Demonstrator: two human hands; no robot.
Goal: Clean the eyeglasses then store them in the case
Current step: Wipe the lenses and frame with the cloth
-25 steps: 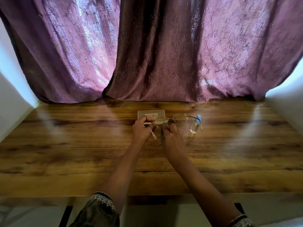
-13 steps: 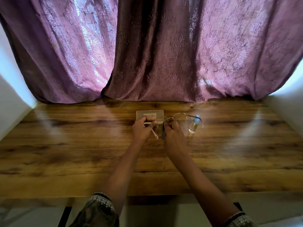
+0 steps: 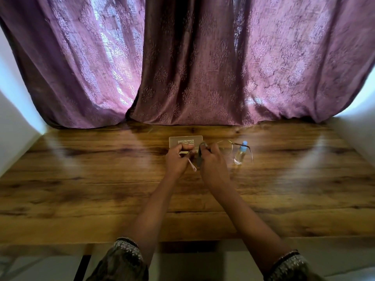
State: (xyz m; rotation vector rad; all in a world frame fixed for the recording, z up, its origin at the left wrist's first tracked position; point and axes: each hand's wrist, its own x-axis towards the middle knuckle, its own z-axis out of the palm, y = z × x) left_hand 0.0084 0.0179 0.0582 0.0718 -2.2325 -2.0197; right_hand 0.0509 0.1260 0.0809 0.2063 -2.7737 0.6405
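The glasses (image 3: 224, 148) are held between both hands near the middle of the table (image 3: 101, 179), just in front of the case (image 3: 185, 141), which lies flat and looks closed. The left hand (image 3: 176, 161) grips the frame at its left side, fingers curled round it, and one temple (image 3: 192, 166) pokes out below the fist. The right hand (image 3: 213, 165) pinches a dark cloth (image 3: 199, 158) over the left lens. The right lens is bare and reaches toward the bottle (image 3: 239, 154), which stands just beside it. Whether the frame touches the table I cannot tell.

The wire frame looks thin, so hard rubbing against a one-sided grip could twist the bridge or splay a hinge. The open right temple passes close by the bottle, so a turn of the frame to reach the other lens might tip it over. The hanging cloth end could also snag the loose temple.

Against the earlier frames little differs: both grips are the same, the cloth stays on the same lens, and the bottle and case have not moved.
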